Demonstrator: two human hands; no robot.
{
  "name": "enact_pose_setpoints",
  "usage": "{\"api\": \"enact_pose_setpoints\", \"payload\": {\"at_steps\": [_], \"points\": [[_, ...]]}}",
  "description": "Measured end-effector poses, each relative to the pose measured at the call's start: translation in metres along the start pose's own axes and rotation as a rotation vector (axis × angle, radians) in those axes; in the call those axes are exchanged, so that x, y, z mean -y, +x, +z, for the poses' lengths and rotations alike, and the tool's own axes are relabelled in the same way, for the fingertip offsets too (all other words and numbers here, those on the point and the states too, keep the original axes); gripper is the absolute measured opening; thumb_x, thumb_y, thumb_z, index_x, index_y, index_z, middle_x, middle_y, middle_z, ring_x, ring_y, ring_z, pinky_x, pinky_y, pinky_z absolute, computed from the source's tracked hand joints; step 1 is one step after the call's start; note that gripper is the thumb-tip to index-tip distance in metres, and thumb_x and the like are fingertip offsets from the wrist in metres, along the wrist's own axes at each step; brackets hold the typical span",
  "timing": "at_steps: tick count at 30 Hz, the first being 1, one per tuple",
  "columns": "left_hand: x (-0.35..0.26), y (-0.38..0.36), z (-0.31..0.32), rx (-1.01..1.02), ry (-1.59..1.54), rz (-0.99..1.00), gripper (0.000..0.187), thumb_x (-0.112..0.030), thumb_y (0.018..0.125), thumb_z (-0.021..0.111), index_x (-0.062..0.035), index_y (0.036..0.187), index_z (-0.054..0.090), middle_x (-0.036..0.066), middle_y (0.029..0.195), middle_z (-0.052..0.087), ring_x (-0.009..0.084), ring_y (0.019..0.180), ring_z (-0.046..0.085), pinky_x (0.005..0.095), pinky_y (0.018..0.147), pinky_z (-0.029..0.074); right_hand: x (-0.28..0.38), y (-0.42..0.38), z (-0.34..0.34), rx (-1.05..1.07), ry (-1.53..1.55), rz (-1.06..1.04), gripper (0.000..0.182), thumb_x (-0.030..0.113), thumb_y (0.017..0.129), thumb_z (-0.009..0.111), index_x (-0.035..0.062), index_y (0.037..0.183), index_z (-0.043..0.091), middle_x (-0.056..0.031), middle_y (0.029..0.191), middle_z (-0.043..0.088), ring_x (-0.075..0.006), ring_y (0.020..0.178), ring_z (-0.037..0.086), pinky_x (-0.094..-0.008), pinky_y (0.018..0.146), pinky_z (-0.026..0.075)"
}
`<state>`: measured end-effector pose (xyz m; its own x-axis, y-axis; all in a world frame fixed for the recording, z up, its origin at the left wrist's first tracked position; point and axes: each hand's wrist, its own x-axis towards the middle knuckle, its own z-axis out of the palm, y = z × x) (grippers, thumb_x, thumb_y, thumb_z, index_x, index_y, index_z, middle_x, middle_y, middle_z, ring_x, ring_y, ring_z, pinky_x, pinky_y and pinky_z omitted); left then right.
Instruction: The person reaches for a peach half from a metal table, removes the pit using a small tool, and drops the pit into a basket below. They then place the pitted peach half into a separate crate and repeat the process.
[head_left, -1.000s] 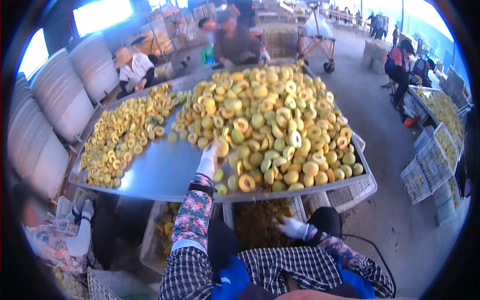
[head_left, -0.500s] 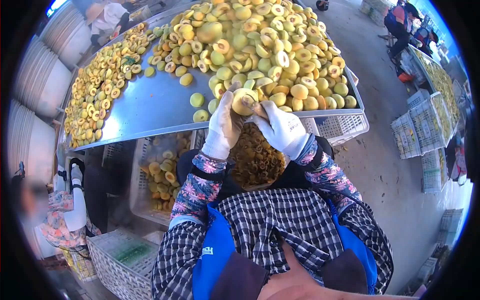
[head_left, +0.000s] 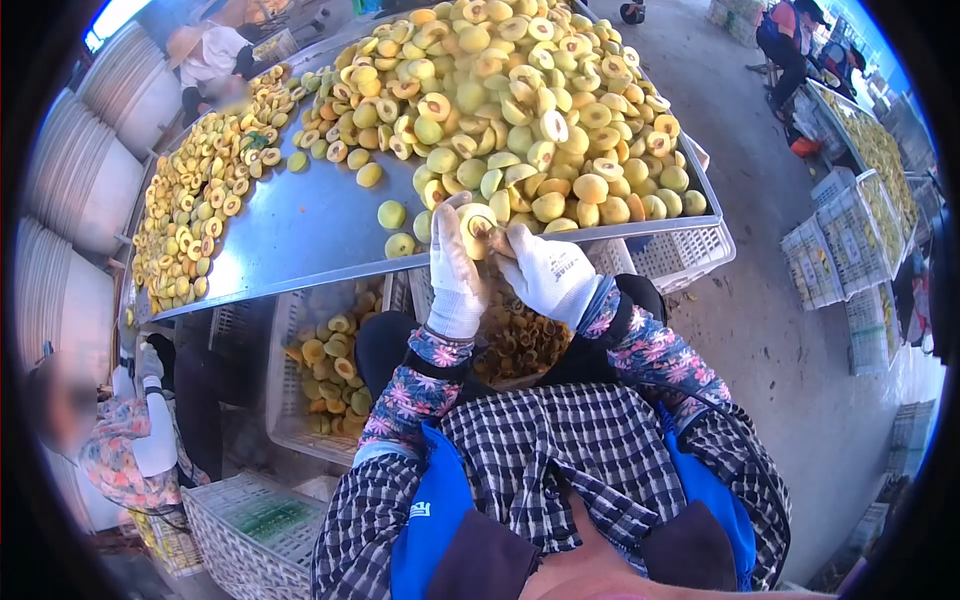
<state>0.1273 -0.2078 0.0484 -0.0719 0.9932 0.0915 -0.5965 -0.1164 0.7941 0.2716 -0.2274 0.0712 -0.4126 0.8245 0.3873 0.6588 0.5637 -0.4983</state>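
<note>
My left hand (head_left: 457, 280), in a white glove stained brown, holds a halved apricot (head_left: 474, 226) with its cut face towards me. The fingers are closed around its outer side. Close against the cut face are the closed fingertips of my gloved right hand (head_left: 550, 270). Something small and brown shows at those fingertips, too hidden to name. Both hands are over the near edge of a metal table (head_left: 335, 222), beside a heap of apricot halves (head_left: 520, 110). Beneath them stands a container of brown pits and scraps (head_left: 520, 340).
A crate of apricot halves (head_left: 330, 370) stands below the table to the left. Another white crate (head_left: 685, 255) is under the right corner. A co-worker (head_left: 130, 440) sits at the left, another (head_left: 215, 55) at the far left. Stacked crates (head_left: 835, 250) stand on the right.
The view has shifted slightly. My left hand is more upright and its fingers are straighter along the apricot half. My right fingertips have stayed at the cut face.
</note>
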Motion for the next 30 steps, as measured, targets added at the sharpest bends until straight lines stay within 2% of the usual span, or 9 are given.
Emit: {"api": "enact_pose_setpoints", "payload": {"at_steps": [10,12,13,16,19,23,26,29,30], "points": [[0.001,0.010,-0.018,0.125,0.488,0.112,0.047,-0.043,0.101,0.043,-0.0022,0.121,0.055,0.007,0.109,0.057,0.0169,0.098,0.056,0.0306,0.088,0.047,-0.029,-0.009,0.017,0.142,0.298,0.064,0.032,0.029,0.093,0.056,0.0001,0.106,0.049,-0.0204,0.080,0.062,-0.0415,0.073,0.062,-0.0456,0.064,0.049],[0.017,0.013,-0.020,0.046,0.412,0.233,0.041,-0.038,0.101,0.044,-0.0030,0.120,0.055,0.009,0.114,0.056,0.0189,0.102,0.055,0.0319,0.090,0.046,-0.028,-0.004,0.026,0.013,0.581,0.001,0.037,0.036,0.096,0.053,0.0018,0.109,0.049,-0.0101,0.072,0.059,-0.0281,0.059,0.060,-0.0387,0.054,0.047],[0.019,0.007,-0.018,0.036,0.563,0.402,0.030,-0.025,0.097,0.050,-0.0020,0.115,0.057,0.009,0.117,0.054,0.0185,0.106,0.052,0.0327,0.093,0.043,-0.021,-0.008,0.009,0.296,0.886,0.364,0.037,0.039,0.097,0.051,0.0043,0.111,0.049,-0.0010,0.069,0.052,-0.0132,0.050,0.051,-0.0283,0.045,0.041],[0.021,0.006,-0.014,0.010,0.715,0.758,0.016,-0.009,0.092,0.059,-0.0007,0.106,0.061,0.008,0.112,0.059,0.0149,0.101,0.055,0.0313,0.089,0.046,-0.005,-0.010,0.005,0.419,1.084,0.544,0.034,0.039,0.098,0.049,0.0067,0.108,0.049,-0.0001,0.066,0.049,-0.0097,0.045,0.045,-0.0227,0.041,0.035],[0.027,0.006,-0.016,-0.072,0.198,0.102,0.013,-0.011,0.093,0.060,0.0008,0.096,0.066,0.001,0.086,0.068,0.0070,0.074,0.060,0.0222,0.069,0.048,-0.019,-0.012,0.007,0.487,0.839,0.358,0.037,0.040,0.098,0.047,0.0055,0.111,0.049,-0.0009,0.071,0.053,-0.0129,0.055,0.051,-0.0273,0.052,0.042],[0.024,0.008,-0.017,0.015,0.247,0.021,0.015,-0.011,0.093,0.061,0.0022,0.095,0.067,0.002,0.087,0.068,0.0068,0.077,0.060,0.0224,0.069,0.048,-0.030,-0.015,0.005,0.537,0.731,0.351,0.039,0.037,0.099,0.046,0.0010,0.111,0.051,-0.0040,0.085,0.058,-0.0238,0.078,0.058,-0.0378,0.074,0.049],[0.020,0.007,-0.015,0.016,0.300,0.068,0.014,-0.011,0.092,0.061,0.0016,0.093,0.067,0.002,0.086,0.069,0.0066,0.076,0.060,0.0220,0.069,0.048,-0.031,-0.023,0.018,0.322,0.283,0.213,0.039,0.039,0.099,0.046,0.0007,0.108,0.052,-0.0056,0.083,0.058,-0.0244,0.079,0.059,-0.0389,0.073,0.049],[0.025,0.014,-0.023,0.001,0.286,0.017,0.015,-0.012,0.092,0.061,0.0010,0.091,0.068,0.003,0.084,0.069,0.0080,0.074,0.061,0.0217,0.067,0.047,-0.035,-0.029,0.042,0.168,0.584,0.084,0.042,0.044,0.099,0.046,0.0029,0.100,0.053,-0.0042,0.069,0.055,-0.0187,0.061,0.056,-0.0323,0.059,0.047],[0.033,0.021,-0.030,-0.015,0.276,0.026,0.015,-0.013,0.090,0.062,0.0003,0.089,0.069,0.004,0.084,0.069,0.0101,0.072,0.062,0.0227,0.064,0.048,-0.015,-0.023,0.019,0.434,1.010,0.580,0.039,0.045,0.099,0.045,0.0080,0.092,0.053,-0.0029,0.066,0.054,-0.0087,0.047,0.046,-0.0245,0.043,0.036]]}}
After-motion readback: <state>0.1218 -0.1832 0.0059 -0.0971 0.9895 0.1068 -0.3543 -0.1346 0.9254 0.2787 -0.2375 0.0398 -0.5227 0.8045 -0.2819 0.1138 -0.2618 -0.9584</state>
